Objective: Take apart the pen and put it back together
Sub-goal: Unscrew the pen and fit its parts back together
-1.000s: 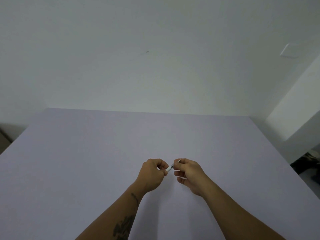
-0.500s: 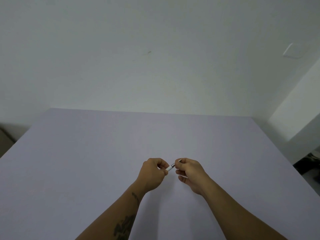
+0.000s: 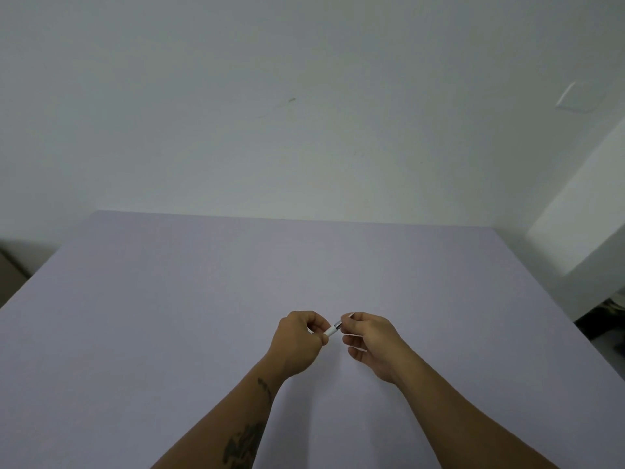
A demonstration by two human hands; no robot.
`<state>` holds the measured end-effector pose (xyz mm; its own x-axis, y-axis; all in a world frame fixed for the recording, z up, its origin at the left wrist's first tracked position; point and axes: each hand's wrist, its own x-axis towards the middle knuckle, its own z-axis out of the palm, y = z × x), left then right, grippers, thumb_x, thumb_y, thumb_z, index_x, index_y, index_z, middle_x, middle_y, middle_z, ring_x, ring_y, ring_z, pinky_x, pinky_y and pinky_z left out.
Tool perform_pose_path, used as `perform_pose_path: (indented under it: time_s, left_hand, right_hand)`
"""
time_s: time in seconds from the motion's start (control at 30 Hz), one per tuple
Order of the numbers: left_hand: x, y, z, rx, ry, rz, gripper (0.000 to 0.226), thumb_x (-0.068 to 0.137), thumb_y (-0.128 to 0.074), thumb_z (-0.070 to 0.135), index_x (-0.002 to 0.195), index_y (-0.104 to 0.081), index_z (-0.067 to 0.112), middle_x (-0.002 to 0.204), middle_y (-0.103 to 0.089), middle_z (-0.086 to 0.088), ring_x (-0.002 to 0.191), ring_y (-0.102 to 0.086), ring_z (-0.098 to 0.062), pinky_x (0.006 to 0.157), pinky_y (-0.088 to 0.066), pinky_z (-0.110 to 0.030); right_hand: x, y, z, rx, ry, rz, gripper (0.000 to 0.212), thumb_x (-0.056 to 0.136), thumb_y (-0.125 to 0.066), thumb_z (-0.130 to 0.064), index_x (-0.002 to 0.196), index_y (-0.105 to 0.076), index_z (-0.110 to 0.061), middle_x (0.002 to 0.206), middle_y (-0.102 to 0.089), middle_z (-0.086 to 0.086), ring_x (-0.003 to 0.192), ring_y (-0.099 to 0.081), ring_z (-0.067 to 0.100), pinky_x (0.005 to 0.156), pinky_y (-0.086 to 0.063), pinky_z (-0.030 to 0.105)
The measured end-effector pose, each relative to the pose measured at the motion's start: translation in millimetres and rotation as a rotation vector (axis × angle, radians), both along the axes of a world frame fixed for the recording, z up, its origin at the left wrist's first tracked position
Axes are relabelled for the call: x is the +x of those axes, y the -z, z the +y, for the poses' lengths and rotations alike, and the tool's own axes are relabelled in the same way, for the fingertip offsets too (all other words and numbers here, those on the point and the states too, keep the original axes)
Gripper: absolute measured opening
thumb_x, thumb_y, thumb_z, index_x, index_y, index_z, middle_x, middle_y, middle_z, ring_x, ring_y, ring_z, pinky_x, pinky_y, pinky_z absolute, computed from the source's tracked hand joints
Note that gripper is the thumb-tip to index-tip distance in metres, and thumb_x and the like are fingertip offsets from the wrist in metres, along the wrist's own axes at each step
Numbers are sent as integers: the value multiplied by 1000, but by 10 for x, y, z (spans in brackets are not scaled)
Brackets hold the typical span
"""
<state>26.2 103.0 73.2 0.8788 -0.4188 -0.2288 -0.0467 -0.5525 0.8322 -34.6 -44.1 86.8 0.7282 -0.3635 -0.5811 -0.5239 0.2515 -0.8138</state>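
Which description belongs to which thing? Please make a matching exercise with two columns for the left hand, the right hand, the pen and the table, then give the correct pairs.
Things:
1. left hand
2. right hand
3. pen
4. table

Descriptions:
A. pale lilac surface under both hands
B. grips the white end of the pen
C. held between the two hands, above the surface
D. grips the metallic end of the pen

Pairs: 1-B, 2-D, 3-C, 4-A

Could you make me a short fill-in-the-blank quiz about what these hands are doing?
1. Both hands grip a small white ____ between them.
2. The left hand and right hand hold it above a pale ____ table.
3. The forearm with a dark tattoo is the ____ one.

Missing words: pen; purple; left.
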Motion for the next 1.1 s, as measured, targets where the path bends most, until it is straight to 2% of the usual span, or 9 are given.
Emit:
perform_pose_path:
  time_s: [0.17,0.3,0.43,0.7,0.8,0.9,1.1]
  left_hand:
    - [9,9,-19,2,-3,5,10,87,-69,8,89,-74,17,81,-65,3,67,-56,-10,59,-45,-18]
    - [34,8,-28,-5,-16,6,10,87,-68,8,92,-74,15,83,-66,2,69,-57,-11,60,-46,-18]
    - [55,15,-30,-7,-18,15,10,87,-69,8,91,-75,16,83,-66,2,68,-57,-11,60,-47,-20]
    - [70,18,-10,-12,-14,28,11,85,-70,7,86,-74,18,80,-66,3,65,-56,-11,58,-49,-19]
    - [77,11,5,-18,-11,26,12,85,-70,7,86,-73,18,81,-67,2,66,-57,-11,59,-49,-19]
    - [83,14,9,-25,-7,30,12,84,-70,7,87,-74,18,81,-67,3,64,-56,-10,58,-48,-20]
    - [76,5,-7,-33,15,71,13,86,-69,6,86,-71,18,82,-67,0,66,-57,-10,56,-46,-16]
  right_hand:
    - [14,-19,-8,0,-9,-20,25,99,-52,-4,105,-74,-12,105,-67,13,91,-62,23,75,-53,34]
    - [18,-13,-14,27,-16,-35,20,96,-59,-8,109,-72,-16,100,-67,11,86,-61,22,73,-52,33]
    - [52,11,-17,13,-3,-14,11,95,-64,-15,99,-73,-12,98,-66,9,86,-60,22,72,-52,33]
    - [65,9,-30,57,-13,-22,24,96,-55,-3,105,-75,-13,100,-67,11,88,-61,23,76,-53,34]
    - [71,25,-16,58,-29,-1,20,93,-62,-8,108,-73,-16,101,-67,11,88,-61,23,73,-52,34]
    - [72,18,6,14,-37,26,13,95,-63,-16,102,-74,-12,97,-67,8,86,-62,21,73,-52,32]
    - [68,-14,-1,-13,-45,17,18,96,-59,-8,102,-75,-13,97,-67,9,85,-62,20,75,-53,32]
